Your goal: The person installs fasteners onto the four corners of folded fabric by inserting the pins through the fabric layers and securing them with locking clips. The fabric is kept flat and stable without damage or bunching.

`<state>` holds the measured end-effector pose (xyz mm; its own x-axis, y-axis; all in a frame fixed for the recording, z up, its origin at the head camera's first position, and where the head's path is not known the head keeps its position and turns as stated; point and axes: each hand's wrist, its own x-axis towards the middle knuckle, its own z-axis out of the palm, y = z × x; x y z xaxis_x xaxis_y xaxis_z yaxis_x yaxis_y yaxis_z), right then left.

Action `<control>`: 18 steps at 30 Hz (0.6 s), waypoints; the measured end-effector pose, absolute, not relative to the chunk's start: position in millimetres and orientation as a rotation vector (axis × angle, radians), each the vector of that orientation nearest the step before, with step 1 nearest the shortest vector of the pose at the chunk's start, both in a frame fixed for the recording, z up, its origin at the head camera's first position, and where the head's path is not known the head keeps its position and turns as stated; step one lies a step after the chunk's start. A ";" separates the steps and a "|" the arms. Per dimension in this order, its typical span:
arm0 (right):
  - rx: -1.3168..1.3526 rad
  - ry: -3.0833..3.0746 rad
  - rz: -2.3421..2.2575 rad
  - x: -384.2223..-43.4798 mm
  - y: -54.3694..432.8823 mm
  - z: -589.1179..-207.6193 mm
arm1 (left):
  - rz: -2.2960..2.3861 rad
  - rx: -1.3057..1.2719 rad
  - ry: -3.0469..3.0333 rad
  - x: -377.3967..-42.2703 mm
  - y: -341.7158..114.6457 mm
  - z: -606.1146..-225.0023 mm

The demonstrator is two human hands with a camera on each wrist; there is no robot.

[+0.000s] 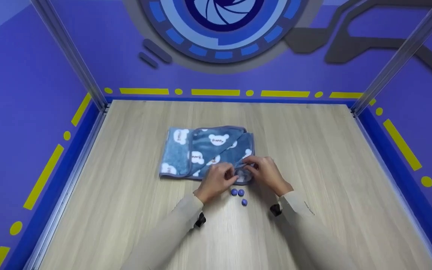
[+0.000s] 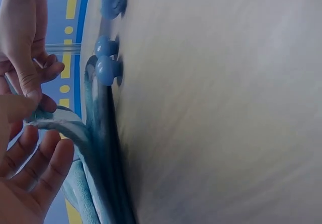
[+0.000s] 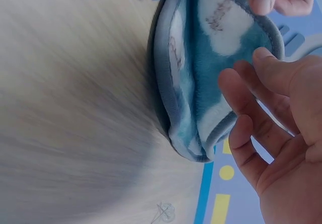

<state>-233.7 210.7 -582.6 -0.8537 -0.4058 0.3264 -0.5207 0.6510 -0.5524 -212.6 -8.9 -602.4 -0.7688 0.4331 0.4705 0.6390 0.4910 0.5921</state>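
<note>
My left hand (image 1: 216,180) and right hand (image 1: 269,173) pinch the folded bear-print blanket (image 1: 206,146) at its near right corner, three mushroom-shaped knobs (image 1: 241,192) lying nearer.

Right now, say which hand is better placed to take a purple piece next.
Likely the left hand: it lies nearer the purple pieces than the right hand, which grips the blanket farther away.

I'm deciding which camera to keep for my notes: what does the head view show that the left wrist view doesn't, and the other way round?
Only the head view: the round wall emblem, the sleeves and the whole outline of the folded cloth.

Only the left wrist view: narrow stems beneath the round knobs.

Both: three knobs, at least part of the cloth, the left hand, the right hand and yellow wall markings.
</note>
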 end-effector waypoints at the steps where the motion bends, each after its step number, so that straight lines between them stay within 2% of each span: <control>1: 0.765 -2.690 0.979 -233.6 210.9 -582.4 | -1.124 -0.948 -2.496 -211.1 -9.2 -602.3; 7: 0.737 -2.694 0.948 -232.9 211.2 -583.8 | -0.991 -1.128 -2.716 -202.7 -11.5 -600.0; 18: 0.765 -2.693 0.923 -233.7 210.8 -585.1 | -0.801 -1.255 -2.734 -197.4 -12.5 -609.1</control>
<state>-233.7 210.8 -585.1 -0.8477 -0.4096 0.3370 -0.5302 0.6721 -0.5168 -197.4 -12.5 -609.1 -0.6747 0.7005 0.2323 0.7151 0.5428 0.4404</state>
